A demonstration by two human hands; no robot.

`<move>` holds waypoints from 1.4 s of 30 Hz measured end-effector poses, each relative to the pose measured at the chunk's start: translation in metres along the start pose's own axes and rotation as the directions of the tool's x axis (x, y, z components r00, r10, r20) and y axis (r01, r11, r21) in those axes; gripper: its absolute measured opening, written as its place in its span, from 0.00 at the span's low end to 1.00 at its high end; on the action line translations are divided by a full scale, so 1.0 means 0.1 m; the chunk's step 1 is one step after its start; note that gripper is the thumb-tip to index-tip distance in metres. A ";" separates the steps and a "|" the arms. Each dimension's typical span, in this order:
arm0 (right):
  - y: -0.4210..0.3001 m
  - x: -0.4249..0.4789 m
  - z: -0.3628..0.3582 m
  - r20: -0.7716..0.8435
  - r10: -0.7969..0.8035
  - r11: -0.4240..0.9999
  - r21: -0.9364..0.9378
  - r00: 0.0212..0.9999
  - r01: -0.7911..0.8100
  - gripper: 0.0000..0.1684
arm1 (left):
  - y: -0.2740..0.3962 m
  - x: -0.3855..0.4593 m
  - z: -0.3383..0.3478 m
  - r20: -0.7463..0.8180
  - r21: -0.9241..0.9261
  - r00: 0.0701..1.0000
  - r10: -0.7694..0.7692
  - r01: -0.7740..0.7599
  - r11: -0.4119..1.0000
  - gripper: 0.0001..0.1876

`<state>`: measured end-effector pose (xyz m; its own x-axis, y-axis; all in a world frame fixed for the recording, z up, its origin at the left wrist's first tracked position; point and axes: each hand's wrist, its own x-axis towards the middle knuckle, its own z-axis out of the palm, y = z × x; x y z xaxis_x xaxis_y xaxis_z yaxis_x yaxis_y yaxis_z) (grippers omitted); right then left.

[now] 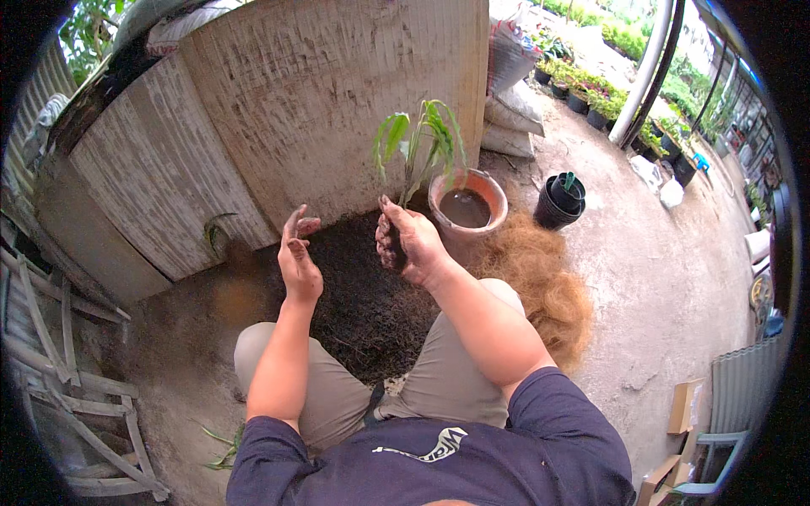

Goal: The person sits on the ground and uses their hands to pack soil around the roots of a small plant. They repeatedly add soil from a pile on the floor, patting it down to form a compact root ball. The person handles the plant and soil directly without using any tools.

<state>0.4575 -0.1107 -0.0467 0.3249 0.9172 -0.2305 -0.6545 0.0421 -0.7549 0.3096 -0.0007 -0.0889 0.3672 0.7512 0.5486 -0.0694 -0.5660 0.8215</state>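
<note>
My right hand (411, 243), smeared with dark soil, grips the base of a young leafy plant (414, 152). Its long, narrow green leaves arch and droop above the fist. Dark material shows under the curled fingers, but the roots are mostly hidden. To the left, my left hand (300, 256) is raised with soiled fingers apart and nothing in it. Below both hands, between my bent legs, lies a heap of dark potting soil (361, 297). Just beyond my right hand stands an orange-brown bucket (500, 212) of murky brown water.
Brown coconut-like fibre (547, 278) lies beside my right knee. Stacked black plastic pots (560, 202) stand beyond it. A large weathered panel (342, 95) rises ahead, with filled sacks (512, 117) to its right. Loose green leaves (224, 449) and a wooden frame (95, 411) are at left.
</note>
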 end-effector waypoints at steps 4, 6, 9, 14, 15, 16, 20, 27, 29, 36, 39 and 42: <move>-0.01 0.00 0.08 0.024 -0.048 0.999 0.019 0.999 0.047 0.18 | -0.05 -0.06 0.06 0.030 -0.011 0.999 -0.012 0.012 1.000 0.38; 0.03 0.06 0.12 0.026 -0.070 0.997 0.032 0.997 0.069 0.18 | -0.04 -0.01 0.08 0.045 -0.032 0.999 0.027 -0.026 0.999 0.35; 0.06 0.10 0.13 0.006 -0.048 0.999 0.007 0.999 0.048 0.17 | 0.07 -0.04 0.11 0.061 -0.107 0.998 -0.025 0.031 0.994 0.28; 0.08 0.19 0.09 0.047 0.056 0.980 0.188 0.997 -0.064 0.19 | 0.26 -0.05 0.14 0.101 0.072 0.992 0.078 -0.085 0.994 0.20; 0.06 0.19 0.10 0.077 0.055 0.966 0.249 0.996 -0.072 0.20 | 0.31 -0.04 0.13 0.120 0.134 0.982 0.148 -0.163 0.977 0.20; 0.09 0.26 0.02 0.097 0.055 0.961 0.267 0.994 -0.080 0.21 | 0.33 -0.03 0.14 0.144 0.194 0.966 0.215 -0.241 0.951 0.21; 0.12 0.30 0.02 0.117 0.055 0.947 0.308 0.992 -0.089 0.19 | 0.38 -0.01 0.10 0.245 0.310 0.914 0.324 -0.390 0.867 0.27; 0.15 0.34 0.05 0.046 -0.008 0.944 0.329 0.999 -0.007 0.17 | 0.34 -0.05 0.08 0.212 0.369 0.894 0.396 -0.448 0.814 0.20; 0.17 0.34 0.07 0.052 -0.021 0.946 0.323 0.998 0.003 0.16 | 0.30 -0.08 0.11 0.159 0.344 0.899 0.408 -0.438 0.831 0.16; 0.27 0.33 0.13 0.043 -0.082 0.955 0.288 0.996 0.066 0.14 | 0.30 -0.17 0.19 -0.018 0.323 0.955 0.296 -0.274 0.906 0.10; 0.31 0.31 0.17 0.024 -0.111 0.960 0.261 0.994 0.101 0.14 | 0.31 -0.19 0.21 -0.062 0.332 0.970 0.235 -0.202 0.921 0.08; 0.36 0.32 0.16 -0.004 -0.143 0.964 0.225 0.990 0.141 0.15 | 0.30 -0.22 0.23 -0.076 0.314 0.981 0.179 -0.147 0.938 0.06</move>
<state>0.4330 -0.0729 -0.0716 0.4184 0.8999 -0.1228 -0.7388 0.2586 -0.6224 0.3213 -0.0418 -0.0799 0.2770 0.6616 0.6968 0.1722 -0.7476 0.6414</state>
